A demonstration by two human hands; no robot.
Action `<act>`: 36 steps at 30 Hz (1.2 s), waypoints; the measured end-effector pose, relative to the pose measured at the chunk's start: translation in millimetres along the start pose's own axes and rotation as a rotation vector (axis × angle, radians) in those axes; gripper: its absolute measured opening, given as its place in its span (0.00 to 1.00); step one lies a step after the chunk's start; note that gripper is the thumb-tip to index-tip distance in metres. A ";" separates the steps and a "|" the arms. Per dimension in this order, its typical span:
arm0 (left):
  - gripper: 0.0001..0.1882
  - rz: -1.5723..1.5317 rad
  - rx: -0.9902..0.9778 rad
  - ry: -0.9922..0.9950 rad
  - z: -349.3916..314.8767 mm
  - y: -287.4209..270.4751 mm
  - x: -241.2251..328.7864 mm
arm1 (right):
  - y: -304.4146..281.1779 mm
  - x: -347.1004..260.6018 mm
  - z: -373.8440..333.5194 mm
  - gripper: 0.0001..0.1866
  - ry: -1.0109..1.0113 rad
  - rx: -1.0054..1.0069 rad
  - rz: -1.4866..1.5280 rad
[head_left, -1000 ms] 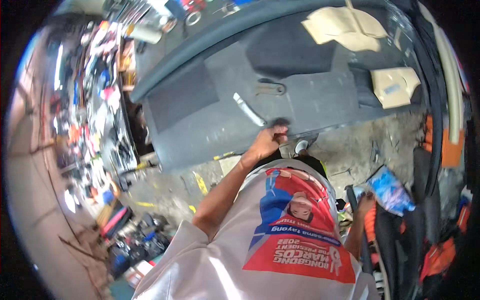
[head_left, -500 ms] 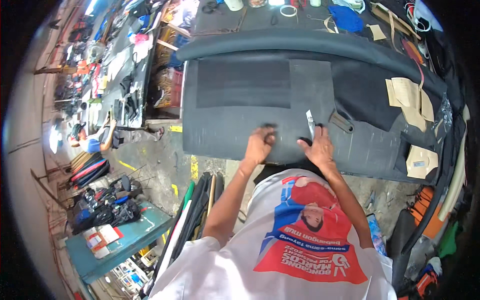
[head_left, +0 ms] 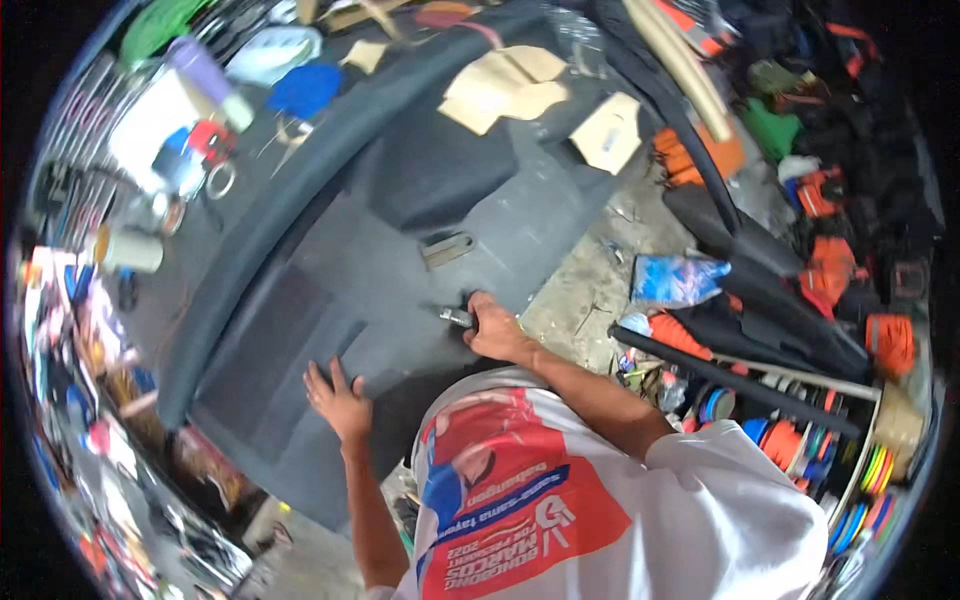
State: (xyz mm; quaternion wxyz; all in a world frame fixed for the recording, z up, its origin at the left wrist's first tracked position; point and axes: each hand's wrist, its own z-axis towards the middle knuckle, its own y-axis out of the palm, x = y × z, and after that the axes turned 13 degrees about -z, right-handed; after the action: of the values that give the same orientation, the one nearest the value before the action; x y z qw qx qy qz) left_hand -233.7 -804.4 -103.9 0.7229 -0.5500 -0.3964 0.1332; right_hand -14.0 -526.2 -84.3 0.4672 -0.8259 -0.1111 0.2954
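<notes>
My left hand lies with spread fingers on the dark sheet-covered work table. Just beyond its fingertips is a narrow dark strip. My right hand is closed around a silver-grey utility knife, which points left over the table; motion blurs its tip. Farther back rests a flat grey tool with a slotted end, apart from both hands. A black rectangular sheet piece lies to the left of the strip.
A thick black roll runs along the table's far side. Tan pattern pieces and another tan piece lie at the back right. To the right are a blue plastic packet on the floor and a shelf of coloured rolls.
The view has swung to the right. My left hand, blurred and curled before, now has its fingers spread on the table. My right hand has closed around the knife, which now points left.
</notes>
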 end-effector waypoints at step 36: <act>0.41 -0.247 -0.004 -0.620 -30.0 107.3 192.6 | -192.7 312.3 207.8 0.21 0.210 0.692 0.178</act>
State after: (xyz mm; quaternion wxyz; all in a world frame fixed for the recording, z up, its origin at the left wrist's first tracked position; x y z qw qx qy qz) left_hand -60.7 -665.5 -120.8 0.5774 -0.4325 -0.6615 0.2051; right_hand 131.0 -132.1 -123.8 0.7000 -0.6515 0.1161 0.2686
